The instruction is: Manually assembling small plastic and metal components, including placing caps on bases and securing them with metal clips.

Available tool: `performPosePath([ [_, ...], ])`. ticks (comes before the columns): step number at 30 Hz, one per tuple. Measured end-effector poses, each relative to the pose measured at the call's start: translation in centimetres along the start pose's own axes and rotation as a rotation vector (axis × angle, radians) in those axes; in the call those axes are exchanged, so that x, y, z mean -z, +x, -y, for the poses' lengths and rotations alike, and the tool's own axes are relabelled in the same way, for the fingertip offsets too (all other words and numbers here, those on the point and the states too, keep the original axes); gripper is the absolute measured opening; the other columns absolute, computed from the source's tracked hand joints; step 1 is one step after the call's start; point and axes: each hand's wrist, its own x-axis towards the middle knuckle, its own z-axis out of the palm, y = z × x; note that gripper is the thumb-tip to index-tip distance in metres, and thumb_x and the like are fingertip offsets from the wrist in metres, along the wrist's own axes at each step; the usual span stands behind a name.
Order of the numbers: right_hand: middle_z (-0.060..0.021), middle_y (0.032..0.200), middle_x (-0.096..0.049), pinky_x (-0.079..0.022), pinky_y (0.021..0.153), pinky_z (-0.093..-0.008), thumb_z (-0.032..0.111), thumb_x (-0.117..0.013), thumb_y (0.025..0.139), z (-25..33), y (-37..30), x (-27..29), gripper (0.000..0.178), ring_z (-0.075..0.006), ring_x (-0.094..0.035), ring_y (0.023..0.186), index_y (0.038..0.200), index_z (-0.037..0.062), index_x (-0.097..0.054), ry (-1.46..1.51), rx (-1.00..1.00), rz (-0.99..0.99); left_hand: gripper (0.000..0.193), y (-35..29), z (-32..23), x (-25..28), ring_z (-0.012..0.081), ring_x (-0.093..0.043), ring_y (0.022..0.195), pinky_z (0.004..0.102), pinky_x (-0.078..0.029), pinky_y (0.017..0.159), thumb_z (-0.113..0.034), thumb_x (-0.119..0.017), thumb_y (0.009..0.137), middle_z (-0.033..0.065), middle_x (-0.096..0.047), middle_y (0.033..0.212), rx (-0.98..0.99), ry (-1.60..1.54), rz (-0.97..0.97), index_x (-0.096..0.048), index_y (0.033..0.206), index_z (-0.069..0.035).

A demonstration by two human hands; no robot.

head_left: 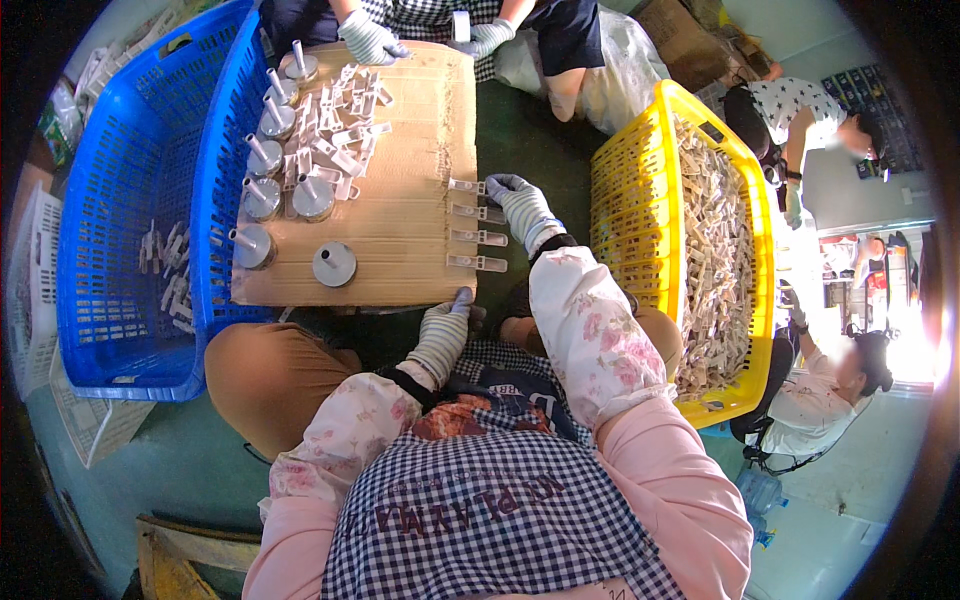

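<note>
A sheet of brown cardboard (400,240) lies in front of me. Along its right edge sits a row of several pale plastic clips (478,237), their ends sticking out past the edge. My right hand (524,208), in a striped grey-tipped glove, is closed at the outer end of the farthest clip (466,186). By the near right corner of the board is my left hand (441,338), gloved alike, its fingers curled; what they hold, if anything, is hidden. A heap of loose clips (335,125) and several round metal discs with upright stems (334,264) occupy the board's left part.
Blue plastic baskets (140,360) stand at left, some clips inside one. At right, a yellow basket (640,200) is filled with clips. Across the board, another person's gloved hands (372,38) reach its far edge, near a white roll (460,27). Two more people sit farther right.
</note>
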Motion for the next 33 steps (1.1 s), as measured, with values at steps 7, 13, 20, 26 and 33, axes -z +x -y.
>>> performPosePath([
  [7,-0.0014,0.092,-0.068,-0.047,0.077,-0.0289,0.024,-0.068,0.090,0.9,-0.5,0.2,0.024,-0.0126,-0.055,0.080,0.107,0.0074,-0.068,-0.065,-0.018,0.003,0.048,-0.4,-0.1,-0.1,0.0108,-0.049,0.068,0.0265,-0.041,0.069,-0.050,-0.053,0.095,0.0012,-0.070,0.080,-0.061,0.024,-0.034,-0.075,0.087,-0.008],
  [13,-0.0017,0.092,-0.067,-0.047,0.078,-0.0286,0.025,-0.068,0.090,0.5,0.0,0.5,0.026,-0.0119,-0.055,0.081,0.108,0.0069,-0.067,-0.029,-0.013,0.030,0.048,-0.5,-0.2,-0.2,0.0106,-0.049,0.067,0.0266,-0.040,0.065,-0.051,-0.055,0.093,-0.0001,-0.068,0.077,-0.044,0.016,-0.032,-0.076,0.085,-0.010],
  [20,-0.0026,0.093,-0.068,-0.047,0.079,-0.0279,0.024,-0.068,0.090,0.7,-0.3,-0.1,0.025,-0.0123,-0.056,0.084,0.108,0.0064,-0.067,-0.106,-0.020,-0.002,0.045,0.3,0.5,-0.1,0.0131,-0.058,0.067,0.0275,-0.047,0.063,-0.048,-0.056,0.094,0.0033,-0.070,0.078,-0.029,-0.027,-0.028,-0.073,0.087,-0.006],
  [26,-0.0047,0.096,-0.068,-0.048,0.082,-0.0312,0.033,-0.067,0.090,1.7,-0.6,-0.4,0.034,-0.0146,-0.058,0.086,0.112,0.0060,-0.066,-0.138,-0.032,-0.047,0.044,-0.7,-0.5,-0.4,0.0124,-0.060,0.064,0.0272,-0.048,0.060,-0.045,-0.056,0.094,0.0049,-0.070,0.078,-0.073,0.004,-0.054,-0.071,0.087,-0.005],
  [33,-0.0206,0.129,-0.057,-0.044,0.099,-0.0373,0.046,-0.076,0.077,2.9,-0.5,-1.6,0.081,-0.0295,-0.057,0.115,0.134,-0.0018,-0.045,-0.501,0.078,-0.052,0.044,0.0,0.2,-0.6,0.0104,-0.056,0.061,0.0255,-0.044,0.060,-0.045,-0.057,0.095,0.0027,-0.068,0.074,-0.081,-0.077,-0.042,-0.071,0.087,-0.004],
])
